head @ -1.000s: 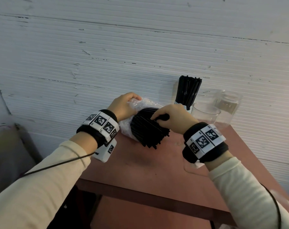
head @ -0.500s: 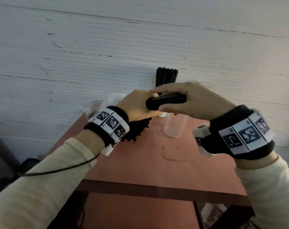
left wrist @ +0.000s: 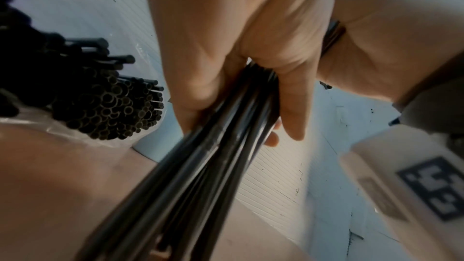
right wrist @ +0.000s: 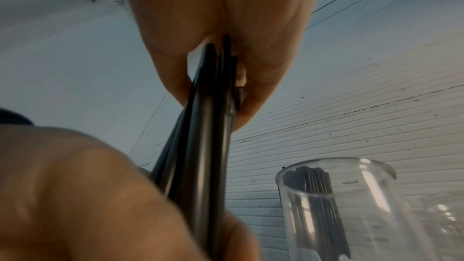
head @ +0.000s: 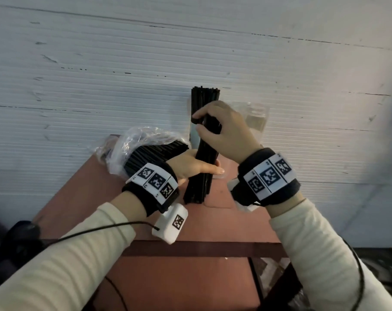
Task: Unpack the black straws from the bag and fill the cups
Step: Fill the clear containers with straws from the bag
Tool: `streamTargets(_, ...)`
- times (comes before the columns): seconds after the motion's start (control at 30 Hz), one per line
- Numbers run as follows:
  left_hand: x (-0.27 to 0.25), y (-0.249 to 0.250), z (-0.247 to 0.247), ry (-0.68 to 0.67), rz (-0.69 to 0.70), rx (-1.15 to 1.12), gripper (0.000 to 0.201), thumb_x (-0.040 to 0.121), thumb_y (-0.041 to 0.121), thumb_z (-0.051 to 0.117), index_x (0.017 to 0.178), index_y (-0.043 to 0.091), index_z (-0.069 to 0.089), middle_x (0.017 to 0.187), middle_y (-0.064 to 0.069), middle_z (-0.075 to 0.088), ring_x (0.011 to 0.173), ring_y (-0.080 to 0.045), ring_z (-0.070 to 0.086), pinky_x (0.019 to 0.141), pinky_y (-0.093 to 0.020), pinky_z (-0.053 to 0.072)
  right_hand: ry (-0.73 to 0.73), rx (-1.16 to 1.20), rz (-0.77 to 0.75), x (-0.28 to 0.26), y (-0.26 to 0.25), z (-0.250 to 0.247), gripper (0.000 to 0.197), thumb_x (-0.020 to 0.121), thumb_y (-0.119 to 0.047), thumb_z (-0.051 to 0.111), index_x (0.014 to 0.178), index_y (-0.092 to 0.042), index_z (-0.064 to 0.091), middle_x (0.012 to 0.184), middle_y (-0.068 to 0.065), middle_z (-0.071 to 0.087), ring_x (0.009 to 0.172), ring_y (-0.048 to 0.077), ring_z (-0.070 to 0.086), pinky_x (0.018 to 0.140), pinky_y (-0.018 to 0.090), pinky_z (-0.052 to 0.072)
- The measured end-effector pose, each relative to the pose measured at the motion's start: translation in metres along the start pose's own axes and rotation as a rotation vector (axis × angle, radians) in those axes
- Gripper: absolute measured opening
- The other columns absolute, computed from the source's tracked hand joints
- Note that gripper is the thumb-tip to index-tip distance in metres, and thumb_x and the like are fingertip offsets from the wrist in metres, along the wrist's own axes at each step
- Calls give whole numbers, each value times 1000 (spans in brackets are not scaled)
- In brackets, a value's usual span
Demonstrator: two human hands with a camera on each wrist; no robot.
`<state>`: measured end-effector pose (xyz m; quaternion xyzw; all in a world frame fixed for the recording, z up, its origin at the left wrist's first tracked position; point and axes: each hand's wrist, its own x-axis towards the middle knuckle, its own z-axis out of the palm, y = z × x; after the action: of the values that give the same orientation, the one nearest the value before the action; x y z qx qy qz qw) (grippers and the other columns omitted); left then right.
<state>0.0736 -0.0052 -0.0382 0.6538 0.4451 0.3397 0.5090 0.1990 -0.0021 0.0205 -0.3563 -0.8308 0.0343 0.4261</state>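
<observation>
While both hands (head: 226, 135) grip it, the straw bundle (head: 201, 176) stands on the table (head: 213, 221)

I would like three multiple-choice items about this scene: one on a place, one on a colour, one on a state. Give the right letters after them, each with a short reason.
1. Where does the lower end of the held bundle of straws rest?
A. on the table
B. inside the bag
C. in a cup

2. What colour are the straws in the bag?
A. white
B. black
C. red

3. How is the right hand on the bundle?
A. flat, not touching it
B. away from it
C. curled round its top

Answers:
1 A: in the head view the bundle stands nearly upright with its tips on the table.
2 B: the left wrist view shows their black open ends in the clear plastic.
3 C: its fingers wrap the top, while the left hand holds the bundle lower down.
</observation>
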Motion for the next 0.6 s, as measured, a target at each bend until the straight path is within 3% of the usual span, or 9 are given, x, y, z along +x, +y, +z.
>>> streamTargets(0.17,6,-2,-1,-19,-22,32,10,80,13,77,86,10,69,84,-3,66,86,-12,63,83,-24,48,-13,-8,-24,3,1,-1,16,83,-10,64,99,-12,69,102,-2,62,94,9,57,84,5,38)
streamTargets(0.27,8,-1,-3,-14,-18,41,10,80,18,78,84,13,70,84,-2,67,87,-13,64,85,-24,48,62,-4,-9,5,2,-1,12,82,-9,65,93,-10,68,96,-2,63,85,7,56,78,4,39)
streamTargets(0.37,12,-4,-5,-19,-42,65,16,79,20,79,90,10,72,92,-5,70,95,-16,66,88,-26,49,13,-12,13,6,4,2,9,82,-8,64,91,-9,68,94,4,66,84,11,58,76,6,40)
streamTargets(0.43,13,-6,-6,-28,-64,78,22,78,24,80,91,8,73,95,-6,72,99,-19,67,95,-31,50,6,-6,21,6,4,3,11,82,-8,64,92,-8,67,94,4,66,86,14,59,76,7,40)
streamTargets(0.53,13,-6,-5,-20,-54,126,21,82,28,76,80,8,70,82,-4,70,88,-17,66,94,-31,50,9,7,18,5,2,2,18,82,-12,66,99,-9,66,96,4,65,89,14,59,77,6,39)
streamTargets(0.6,11,-6,-5,-9,-51,148,24,85,28,71,72,9,65,73,-3,66,83,-18,64,94,-32,48,35,34,28,4,0,-2,33,81,-19,71,113,-13,62,105,3,63,96,11,58,81,3,38)
